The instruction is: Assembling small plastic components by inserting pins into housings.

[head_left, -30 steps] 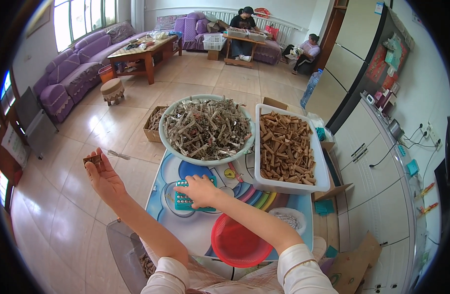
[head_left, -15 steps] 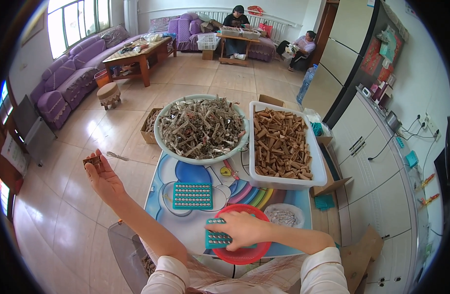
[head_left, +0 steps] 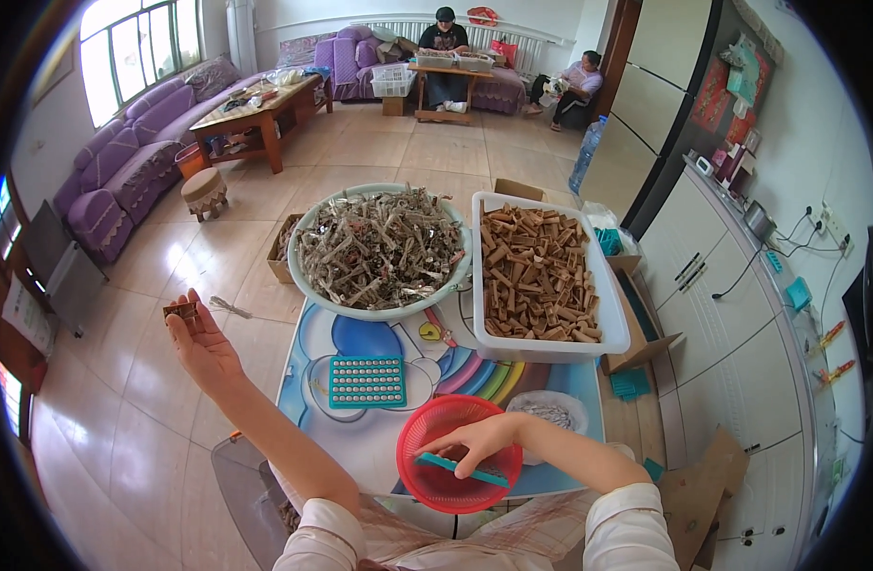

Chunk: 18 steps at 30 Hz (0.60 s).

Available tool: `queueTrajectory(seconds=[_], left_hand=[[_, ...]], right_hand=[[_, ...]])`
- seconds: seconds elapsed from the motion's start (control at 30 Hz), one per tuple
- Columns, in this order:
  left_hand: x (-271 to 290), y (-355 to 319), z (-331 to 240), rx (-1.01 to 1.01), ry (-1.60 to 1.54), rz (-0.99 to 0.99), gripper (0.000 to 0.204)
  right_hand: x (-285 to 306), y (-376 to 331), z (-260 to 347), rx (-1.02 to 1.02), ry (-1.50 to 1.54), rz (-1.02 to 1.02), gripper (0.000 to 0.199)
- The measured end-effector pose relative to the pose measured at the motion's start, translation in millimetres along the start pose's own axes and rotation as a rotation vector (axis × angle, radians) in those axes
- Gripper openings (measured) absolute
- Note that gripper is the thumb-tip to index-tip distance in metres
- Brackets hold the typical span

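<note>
My left hand [head_left: 208,350] is held out to the left over the floor, palm up. Its thumb and fingers close on a small brown rectangular piece [head_left: 181,310]. With my right hand [head_left: 484,441] I grip a teal tray [head_left: 463,469] by its edges, tilted steeply inside a red plastic basket [head_left: 415,430]. The basket sits at the near edge of the table; its bottom is mostly hidden by hand and tray. A second teal tray [head_left: 367,383] lies flat on the table, with rows of small silvery round pieces in it.
A pale green basin [head_left: 308,297] heaped with shiny strips stands at the table's far side, beside a white tub [head_left: 619,328] of brown pieces. A clear bag of small silvery parts [head_left: 553,411] lies right of the basket. Two people sit across the room near a small wooden table [head_left: 455,71].
The teal tray in my right hand has turned from nearly flat over the basket to steeply tilted inside it. My left hand keeps its place with the brown piece.
</note>
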<state>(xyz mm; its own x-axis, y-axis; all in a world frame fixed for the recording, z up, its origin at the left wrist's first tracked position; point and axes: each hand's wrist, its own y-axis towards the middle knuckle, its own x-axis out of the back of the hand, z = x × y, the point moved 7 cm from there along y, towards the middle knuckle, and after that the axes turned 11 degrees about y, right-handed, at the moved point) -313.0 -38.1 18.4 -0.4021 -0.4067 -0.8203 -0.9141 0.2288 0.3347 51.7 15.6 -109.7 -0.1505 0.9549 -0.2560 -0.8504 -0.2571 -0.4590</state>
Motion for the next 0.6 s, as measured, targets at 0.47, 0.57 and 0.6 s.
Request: queueTrajectory(seconds=[0.47,0.57,0.6], left_hand=[[-16.2,-8.4,9.2,0.045,0.018,0.04,0.025],[-16.0,-10.6,13.2,0.062,0.012,0.05,0.025],[-16.6,-10.0,15.1,0.074,0.005,0.059,0.025]], right_hand=[[-0.7,8.6,-20.7,-0.062,0.604,0.026,0.057],[-1.4,8.2,-20.7,-0.046,0.581,0.051,0.052],[-2.7,6.5,-18.7,-0.044,0.598,0.059,0.051]])
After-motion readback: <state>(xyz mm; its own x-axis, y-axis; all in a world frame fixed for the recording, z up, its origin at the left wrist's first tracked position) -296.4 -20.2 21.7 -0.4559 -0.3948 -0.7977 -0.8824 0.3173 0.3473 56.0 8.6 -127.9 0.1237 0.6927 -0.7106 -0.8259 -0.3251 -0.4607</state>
